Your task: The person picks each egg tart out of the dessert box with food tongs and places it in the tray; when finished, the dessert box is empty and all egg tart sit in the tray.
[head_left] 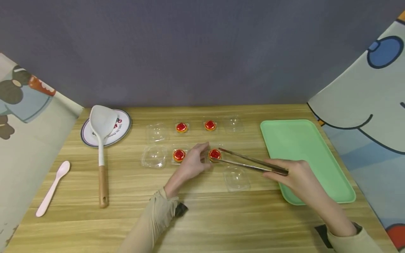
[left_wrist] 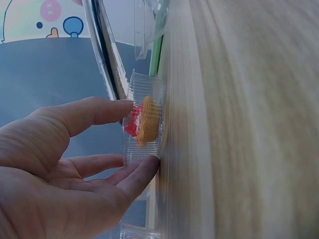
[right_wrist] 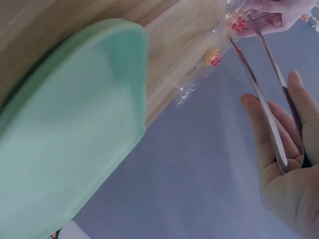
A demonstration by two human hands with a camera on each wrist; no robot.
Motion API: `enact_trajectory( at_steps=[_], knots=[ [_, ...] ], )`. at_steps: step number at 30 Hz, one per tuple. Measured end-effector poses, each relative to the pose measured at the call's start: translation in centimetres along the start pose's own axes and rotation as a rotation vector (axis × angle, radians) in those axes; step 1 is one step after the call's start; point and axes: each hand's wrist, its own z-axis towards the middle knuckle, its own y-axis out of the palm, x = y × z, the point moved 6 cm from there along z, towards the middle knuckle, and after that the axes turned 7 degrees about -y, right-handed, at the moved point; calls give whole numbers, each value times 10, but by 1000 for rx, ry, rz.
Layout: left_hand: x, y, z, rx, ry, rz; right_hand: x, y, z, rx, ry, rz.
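Fingers (left_wrist: 140,178) curled about a clear box (left_wrist: 143,83), and it's the left hand (head_left: 191,163) that has it: thumb along the near side, the others round the far side, box low on the desk (head_left: 202,218). Across from it, the right hand (head_left: 292,174) grips the tongs (right_wrist: 273,130), their arms parted. And there's the tart (head_left: 215,154), red on top, golden below, inside that box, front row, right-hand spot! The tong tips stand spread at its top; whether they touch it, these views can't settle.

Just left of the left hand, a second tart (head_left: 179,155) sits in its own box. Behind come a third tart (head_left: 181,127) and a fourth tart (head_left: 210,125), boxed as well, making it two by two. Clear shells (head_left: 236,178) lie round them: two on the left, one at back right, one in front, just below the tongs.

Out wider, the green tray (head_left: 313,161) takes the right side, near the right hand. Over on the left, a plate (head_left: 124,128) carries the white head of a turner (head_left: 103,182), wooden handle toward the person; a pink spoon (head_left: 52,189) lies slanted farther left. Grey backdrop (head_left: 196,52) behind it all!
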Motion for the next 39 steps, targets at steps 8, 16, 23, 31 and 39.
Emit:
enact_trajectory(
  at_steps=[8,16,23,31,39],
  knots=[
    [-1,-1,0,10,3,8,-10,2,14,-65,-36,-74],
    [-1,-1,0,13,6,17,-16,7,25,-125,-31,-61],
    [0,0,0,8,10,22,-15,9,28,-180,33,-57],
    [-1,1,1,6,5,16,-14,10,25,-153,31,-40],
    [-1,1,1,10,11,24,-12,15,22,-160,22,-18]
  ],
)
